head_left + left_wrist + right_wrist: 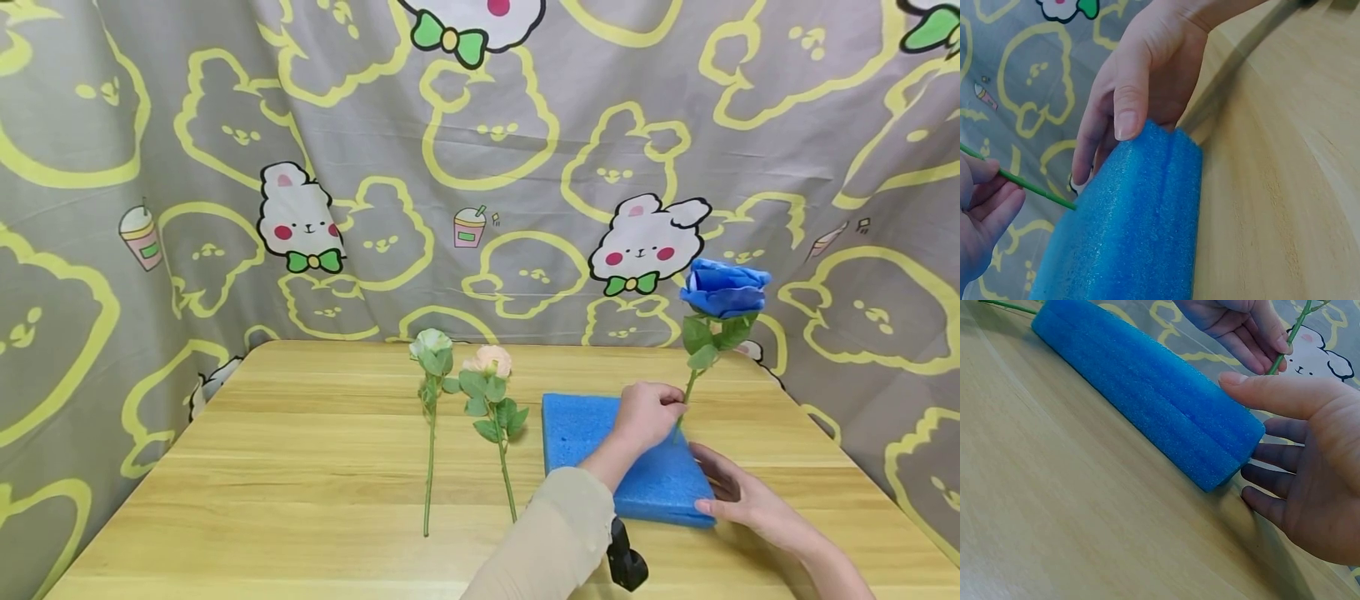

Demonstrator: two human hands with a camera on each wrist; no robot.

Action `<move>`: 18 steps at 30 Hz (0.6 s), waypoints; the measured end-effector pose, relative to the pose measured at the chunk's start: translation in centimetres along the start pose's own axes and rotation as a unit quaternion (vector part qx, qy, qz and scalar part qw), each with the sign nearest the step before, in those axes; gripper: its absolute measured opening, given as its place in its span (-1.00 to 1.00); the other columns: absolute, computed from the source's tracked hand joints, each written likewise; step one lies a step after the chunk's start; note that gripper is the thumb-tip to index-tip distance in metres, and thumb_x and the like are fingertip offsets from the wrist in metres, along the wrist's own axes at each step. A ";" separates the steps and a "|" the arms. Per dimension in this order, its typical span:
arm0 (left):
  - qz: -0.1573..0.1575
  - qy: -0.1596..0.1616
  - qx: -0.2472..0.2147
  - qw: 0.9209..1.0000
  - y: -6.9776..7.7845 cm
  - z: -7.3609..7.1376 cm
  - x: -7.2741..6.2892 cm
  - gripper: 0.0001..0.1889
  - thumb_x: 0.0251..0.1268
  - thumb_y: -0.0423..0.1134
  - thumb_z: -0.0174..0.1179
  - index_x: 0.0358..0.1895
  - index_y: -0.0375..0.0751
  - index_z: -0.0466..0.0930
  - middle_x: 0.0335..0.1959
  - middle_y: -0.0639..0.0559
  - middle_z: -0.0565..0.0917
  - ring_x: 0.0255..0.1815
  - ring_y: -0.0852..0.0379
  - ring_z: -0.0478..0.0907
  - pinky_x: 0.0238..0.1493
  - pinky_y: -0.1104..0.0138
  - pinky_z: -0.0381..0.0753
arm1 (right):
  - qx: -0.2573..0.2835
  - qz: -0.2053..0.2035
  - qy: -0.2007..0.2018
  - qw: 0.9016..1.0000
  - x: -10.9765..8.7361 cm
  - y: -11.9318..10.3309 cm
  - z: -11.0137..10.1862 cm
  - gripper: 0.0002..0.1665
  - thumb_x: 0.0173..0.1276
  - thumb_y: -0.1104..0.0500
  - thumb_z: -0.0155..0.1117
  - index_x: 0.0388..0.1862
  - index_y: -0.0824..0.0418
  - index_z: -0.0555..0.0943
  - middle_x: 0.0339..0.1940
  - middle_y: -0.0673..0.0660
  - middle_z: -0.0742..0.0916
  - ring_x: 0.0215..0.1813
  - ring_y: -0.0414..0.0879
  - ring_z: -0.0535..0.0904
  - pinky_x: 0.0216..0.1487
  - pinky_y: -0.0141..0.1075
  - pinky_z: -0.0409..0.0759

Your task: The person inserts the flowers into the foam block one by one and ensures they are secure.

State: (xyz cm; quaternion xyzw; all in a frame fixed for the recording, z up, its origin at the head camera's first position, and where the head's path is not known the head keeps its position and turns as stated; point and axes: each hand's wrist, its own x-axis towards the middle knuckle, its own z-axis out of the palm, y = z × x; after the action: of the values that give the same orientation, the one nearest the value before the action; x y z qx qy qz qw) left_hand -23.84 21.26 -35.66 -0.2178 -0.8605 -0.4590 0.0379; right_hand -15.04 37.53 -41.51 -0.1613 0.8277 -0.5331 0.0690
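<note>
My left hand [647, 414] pinches the green stem of a blue artificial rose [725, 289], which stands nearly upright. The stem's lower end meets the top of a blue foam block [660, 483]; how deep it goes I cannot tell. At the block's near right corner is my right hand [750, 500], its thumb on the top face and its fairly straight, spread fingers along the side. In the right wrist view those fingers [1279, 484] show beside the foam's end. The left wrist view shows the stem [1035, 187] slanting into the foam from the fingertips.
Left of the foam, a pale green rose [431, 342] and a peach rose [491, 361] lie on the wooden table [300, 467]. A black object [626, 558] shows below the left sleeve. Behind the table hangs a grey patterned curtain [360, 125].
</note>
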 end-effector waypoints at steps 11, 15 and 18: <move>-0.021 -0.021 -0.003 1.000 -0.3 0.3 -0.2 -0.90 0.17 -0.21 0.28 -0.28 0.01 0.76 -0.36 0.30 0.69 -0.36 0.48 0.53 -0.45 0.62 0.43 | 0.007 0.023 -0.007 1.000 0.0 -0.1 -0.1 -0.18 0.36 0.32 0.08 0.39 0.54 -0.14 0.35 0.62 0.00 0.09 -0.67 0.20 0.02 -0.61 0.34; -0.021 -0.021 -0.001 1.000 -0.2 0.3 -0.3 -0.91 0.16 -0.21 0.28 -0.31 0.02 0.76 -0.39 0.30 0.69 -0.41 0.50 0.51 -0.48 0.63 0.41 | 0.001 0.017 -0.002 1.000 -0.1 0.0 -0.1 -0.18 0.35 0.33 0.09 0.39 0.56 -0.13 0.34 0.63 0.02 0.09 -0.67 0.20 0.02 -0.63 0.32; -0.024 -0.020 -0.004 0.999 -0.1 0.4 -0.2 -0.92 0.16 -0.22 0.29 -0.32 0.01 0.76 -0.41 0.30 0.69 -0.43 0.49 0.50 -0.49 0.63 0.40 | -0.003 0.011 0.001 1.000 -0.1 0.0 -0.1 -0.19 0.35 0.34 0.09 0.38 0.56 -0.12 0.34 0.63 0.03 0.10 -0.67 0.20 0.03 -0.64 0.30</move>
State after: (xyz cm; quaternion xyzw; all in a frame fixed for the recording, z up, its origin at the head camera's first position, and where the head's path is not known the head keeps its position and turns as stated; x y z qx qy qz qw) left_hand -23.60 21.42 -35.99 -0.2065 -0.8640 -0.4591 0.0084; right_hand -15.00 37.63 -41.47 -0.1517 0.8308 -0.5304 0.0737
